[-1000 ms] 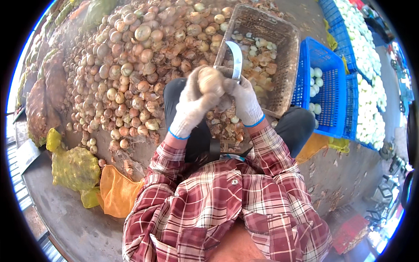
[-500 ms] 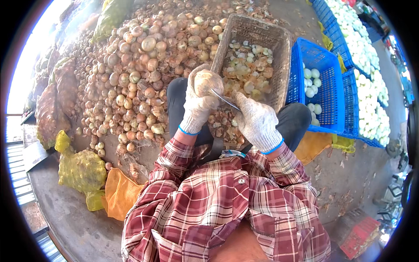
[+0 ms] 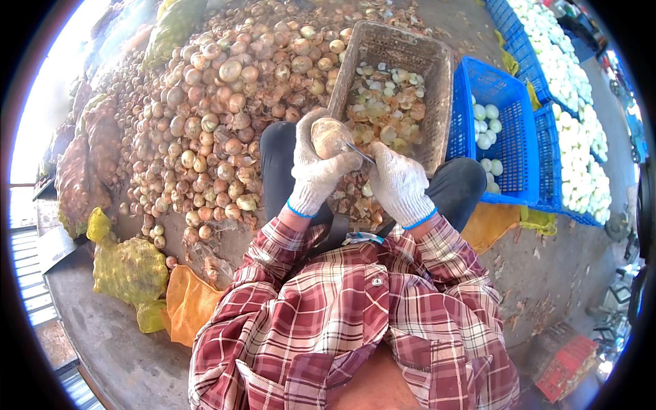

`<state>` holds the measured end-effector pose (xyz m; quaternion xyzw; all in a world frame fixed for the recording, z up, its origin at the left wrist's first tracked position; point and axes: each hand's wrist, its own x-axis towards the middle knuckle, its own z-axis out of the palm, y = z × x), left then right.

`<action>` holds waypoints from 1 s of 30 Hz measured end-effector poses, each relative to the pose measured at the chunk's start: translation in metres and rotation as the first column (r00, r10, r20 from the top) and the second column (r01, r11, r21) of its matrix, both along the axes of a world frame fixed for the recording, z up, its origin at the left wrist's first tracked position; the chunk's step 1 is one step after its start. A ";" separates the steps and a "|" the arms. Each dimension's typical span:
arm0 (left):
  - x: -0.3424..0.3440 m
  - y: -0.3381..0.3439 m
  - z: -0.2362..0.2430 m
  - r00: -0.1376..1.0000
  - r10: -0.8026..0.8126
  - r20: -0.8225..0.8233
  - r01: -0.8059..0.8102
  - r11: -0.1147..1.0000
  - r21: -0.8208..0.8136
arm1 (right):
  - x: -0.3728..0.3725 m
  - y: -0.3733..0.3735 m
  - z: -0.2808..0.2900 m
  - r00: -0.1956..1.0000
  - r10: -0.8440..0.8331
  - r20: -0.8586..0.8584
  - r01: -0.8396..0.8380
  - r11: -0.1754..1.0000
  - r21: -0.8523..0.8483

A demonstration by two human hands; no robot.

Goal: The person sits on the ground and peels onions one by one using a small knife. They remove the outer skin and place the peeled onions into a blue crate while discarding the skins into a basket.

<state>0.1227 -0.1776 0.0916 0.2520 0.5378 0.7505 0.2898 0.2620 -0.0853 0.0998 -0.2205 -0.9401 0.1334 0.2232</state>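
In a white knitted glove, my left hand (image 3: pixel 313 167) is wrapped round a brown-skinned onion (image 3: pixel 330 137) in front of my knees. My right hand (image 3: pixel 398 179), gloved the same way, grips a small knife (image 3: pixel 360 152); its handle is hidden in the fingers. The blade lies against the onion's right side, close to my left thumb. Just beyond both hands stands a dirty brown plastic crate (image 3: pixel 437 89) holding peelings and pale onion pieces.
A large heap of unpeeled onions (image 3: pixel 205 130) spreads to the left and ahead. At the right stands a blue crate (image 3: pixel 509 130) with several peeled onions, and fuller blue crates lie behind it. A yellow mesh sack (image 3: pixel 130 266) and an orange one (image 3: pixel 191 301) lie at the left.
The onion has turned and tilted in my left hand, and my left thumb has come over towards the blade. My right hand has moved slightly left, nearer the onion.
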 end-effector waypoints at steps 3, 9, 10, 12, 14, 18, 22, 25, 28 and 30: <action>0.003 0.000 -0.005 0.904 -0.181 0.388 0.167 0.983 0.071 | -0.002 0.005 -0.008 0.997 -0.007 0.071 0.004 0.999 0.033; -0.005 -0.002 -0.023 0.775 -0.359 0.520 0.326 0.932 0.158 | 0.011 0.029 0.020 0.985 0.171 -0.007 0.023 -0.174 -0.984; -0.009 0.000 -0.033 0.719 -0.476 0.506 0.377 0.879 0.292 | 0.015 0.029 0.014 0.988 0.146 -0.048 -0.019 -0.194 -0.981; -0.009 -0.001 -0.038 0.738 -0.463 0.491 0.374 0.886 0.273 | 0.019 0.022 0.014 0.998 -0.034 -0.056 -0.058 -0.069 -0.996; -0.005 0.005 -0.036 0.689 -0.448 0.571 0.330 0.894 0.303 | 0.023 0.031 -0.007 0.956 -0.165 -0.242 -0.227 0.106 -0.968; 0.008 0.006 -0.009 0.580 -0.387 0.717 0.418 0.897 0.146 | 0.006 0.040 0.004 0.996 -0.079 0.047 0.070 0.313 -0.947; -0.005 -0.017 -0.025 0.704 -0.599 0.382 0.628 0.776 0.058 | 0.011 0.027 -0.010 0.921 -0.191 -0.341 -0.344 0.019 -0.939; 0.004 -0.019 -0.019 0.738 -0.585 0.336 0.557 0.809 0.187 | 0.016 0.011 0.045 0.894 -0.122 -0.432 -0.406 0.193 -0.894; 0.013 -0.015 -0.025 0.603 -0.450 0.659 0.398 0.885 0.240 | 0.014 0.002 0.031 0.893 -0.086 -0.442 -0.320 0.570 -0.757; 0.029 -0.014 -0.011 0.548 -0.324 0.771 0.325 0.932 0.160 | 0.009 -0.013 0.029 0.858 0.073 -0.509 -0.337 0.827 -0.450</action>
